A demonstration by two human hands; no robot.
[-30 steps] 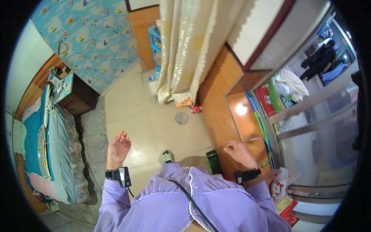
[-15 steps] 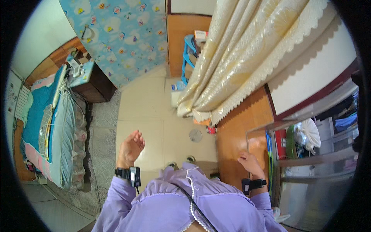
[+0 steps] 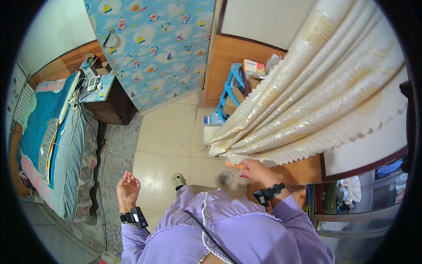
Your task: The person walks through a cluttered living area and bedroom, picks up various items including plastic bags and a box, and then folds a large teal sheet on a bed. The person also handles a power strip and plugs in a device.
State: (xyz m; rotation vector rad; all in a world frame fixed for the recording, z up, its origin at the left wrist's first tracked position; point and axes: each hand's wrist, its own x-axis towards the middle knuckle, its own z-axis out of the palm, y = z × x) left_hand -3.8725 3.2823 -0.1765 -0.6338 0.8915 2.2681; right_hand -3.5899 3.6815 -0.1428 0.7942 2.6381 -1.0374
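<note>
Curtain (image 3: 316, 88), one big cream cloth at the upper right, looks soft, bendy and maybe slippery, so its one frilly edge (image 3: 303, 153) seems best to hold, with one right hand (image 3: 259, 171) by it, grip hard to tell, and one left hand (image 3: 128, 190) well away, fingers apart from anything.

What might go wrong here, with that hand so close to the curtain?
The right hand is close to the lower edge of the curtain, so its wrist strap might snag it. The curtain hangs near the blue rack; a tug could perhaps knock the orange-and-white box there. The dark cord down the purple shirt might catch too.
</note>
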